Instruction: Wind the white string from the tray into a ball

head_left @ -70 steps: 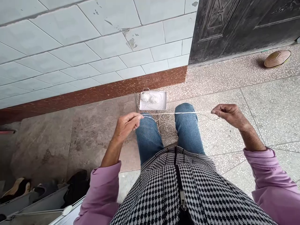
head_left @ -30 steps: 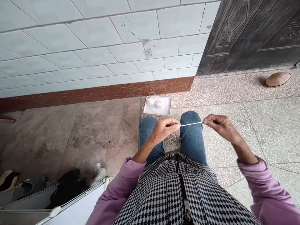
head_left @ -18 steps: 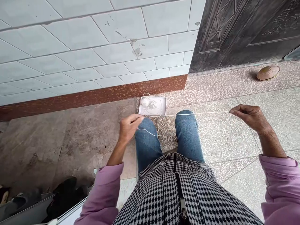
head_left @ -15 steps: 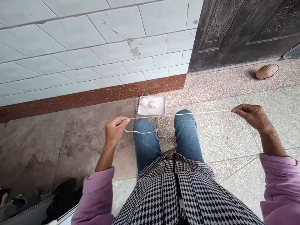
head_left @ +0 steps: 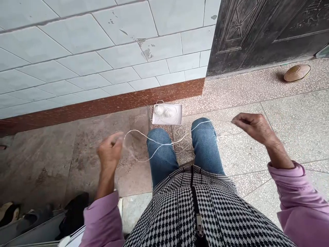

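Across the knees (head_left: pixel 204 135), slack string (head_left: pixel 167 144) loops towards the blurred left hand (head_left: pixel 110 151), its grip unclear; the right hand (head_left: pixel 257 128) pinches it, faint against the floor (head_left: pixel 239 151). Marks on the door (head_left: pixel 257 34) cannot be read.

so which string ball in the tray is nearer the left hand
The left ball; the right ball, near the middle of the tray, lies farther from the left hand.

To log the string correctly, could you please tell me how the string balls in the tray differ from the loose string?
The string balls are wound compactly, while the loose string spreads in open loops. The string balls sit in the white tray; the loose string runs between and over the knees. Both are pale.
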The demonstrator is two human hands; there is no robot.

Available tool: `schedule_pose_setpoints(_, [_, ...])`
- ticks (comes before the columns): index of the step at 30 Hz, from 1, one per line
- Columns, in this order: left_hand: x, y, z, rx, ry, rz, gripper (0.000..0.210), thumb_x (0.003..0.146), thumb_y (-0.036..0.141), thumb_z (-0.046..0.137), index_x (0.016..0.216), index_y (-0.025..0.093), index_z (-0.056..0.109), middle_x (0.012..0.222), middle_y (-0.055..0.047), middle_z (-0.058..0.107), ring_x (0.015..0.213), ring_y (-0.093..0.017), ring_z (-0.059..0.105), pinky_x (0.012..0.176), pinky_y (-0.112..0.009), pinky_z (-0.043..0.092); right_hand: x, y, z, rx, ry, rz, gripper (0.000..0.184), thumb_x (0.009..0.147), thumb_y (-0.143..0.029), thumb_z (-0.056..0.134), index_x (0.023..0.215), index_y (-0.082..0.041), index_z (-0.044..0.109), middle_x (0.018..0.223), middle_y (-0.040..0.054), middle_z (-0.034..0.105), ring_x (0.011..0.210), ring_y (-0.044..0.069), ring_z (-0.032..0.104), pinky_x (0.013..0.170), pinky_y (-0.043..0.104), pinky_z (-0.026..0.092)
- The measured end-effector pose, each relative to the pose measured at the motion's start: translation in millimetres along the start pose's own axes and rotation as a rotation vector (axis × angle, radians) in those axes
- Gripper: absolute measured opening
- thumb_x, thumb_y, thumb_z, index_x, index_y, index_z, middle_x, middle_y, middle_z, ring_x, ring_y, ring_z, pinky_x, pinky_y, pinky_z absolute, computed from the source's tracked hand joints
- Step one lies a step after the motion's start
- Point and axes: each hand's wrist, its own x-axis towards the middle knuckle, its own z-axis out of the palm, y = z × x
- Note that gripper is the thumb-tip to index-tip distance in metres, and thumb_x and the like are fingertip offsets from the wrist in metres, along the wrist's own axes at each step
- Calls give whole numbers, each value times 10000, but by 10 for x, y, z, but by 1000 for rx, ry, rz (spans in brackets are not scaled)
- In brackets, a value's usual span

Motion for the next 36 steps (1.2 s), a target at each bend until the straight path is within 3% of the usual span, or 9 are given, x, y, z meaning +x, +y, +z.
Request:
schedule_pose_setpoints(3, [-194,763,375,-285,-172,74,307,944,389,638,1116,201,809,1007,-47,801,675,-139,586,666,-278,499,71,-402,306,90,-99,-141,362,1053,-492,668,845,-207,747,714,20,693,619,151,574,628,325,426])
schedule_pose_setpoints(7, [-541,1681,770,-642,-801,116,427,960,496,679,1227,183,794,593,41,581,530,-121,508,528,-231,418,80,-761,721,187,-222,-282,383,1115,-473,606,903,-190,754,822,42,740,713,148,634,685,305,454])
schedule_pose_setpoints(9, [-616,1870,860,-735,-961,146,444,983,557,654,1144,171,804,587,28,571,539,-123,508,519,-231,411,83,-791,822,211,-239,-286,414,1121,-505,599,902,-188,751,806,35,723,710,141,620,682,298,447])
schedule_pose_setpoints(11, [-575,1861,858,-777,-933,150,466,1001,601,620,1024,174,806,610,7,585,550,-120,489,514,-236,383,104,-704,806,258,-244,-238,443,1102,-553,620,880,-191,747,755,20,687,663,133,577,649,295,432])
schedule_pose_setpoints(14, [-359,1579,705,-724,-717,87,426,967,583,659,894,184,788,607,5,561,553,-118,454,513,-248,342,147,-407,594,326,-192,-125,502,1030,-659,677,845,-198,753,740,27,685,648,146,559,627,305,441])
schedule_pose_setpoints(18, [-92,968,394,-545,-460,-60,334,851,519,735,864,188,778,602,21,523,570,-126,462,540,-252,361,162,33,236,257,-36,-12,586,912,-770,742,763,-203,742,693,30,658,643,165,540,619,321,450])
schedule_pose_setpoints(23, [-9,212,84,-450,-226,-255,340,775,500,753,872,176,791,623,26,557,583,-123,464,546,-257,366,120,298,-40,139,-5,68,634,876,-831,722,757,-209,755,646,13,600,599,155,488,587,318,409])
schedule_pose_setpoints(30, [39,-479,-167,-453,9,-456,182,735,357,776,812,193,769,608,41,613,590,-128,492,553,-259,394,141,460,-244,25,42,132,646,847,-863,702,773,-225,760,656,33,637,618,188,523,591,340,404])
schedule_pose_setpoints(36, [-8,-975,-222,-297,24,-541,195,685,378,729,755,197,743,587,18,652,572,-151,545,543,-273,464,166,464,-260,-74,111,108,588,892,-804,681,773,-232,755,664,30,671,604,190,548,620,344,431])
